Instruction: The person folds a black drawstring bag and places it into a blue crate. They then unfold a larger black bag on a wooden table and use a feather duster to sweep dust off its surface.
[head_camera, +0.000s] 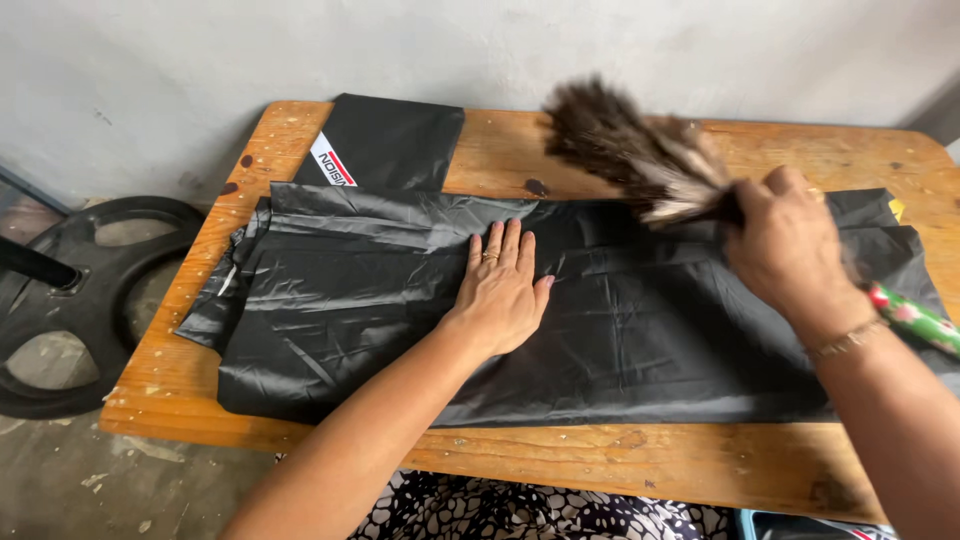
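On the wooden tabletop, the left hand lies spread flat on the black plastic sheet while the right hand, at three o'clock, keeps a closed grip on the feather duster, whose sweeping could ruck the slippery sheet.

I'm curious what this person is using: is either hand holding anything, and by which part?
The right hand grips a feather duster by its handle, just below the feathers. The left hand holds nothing; it lies flat on the black plastic sheet.
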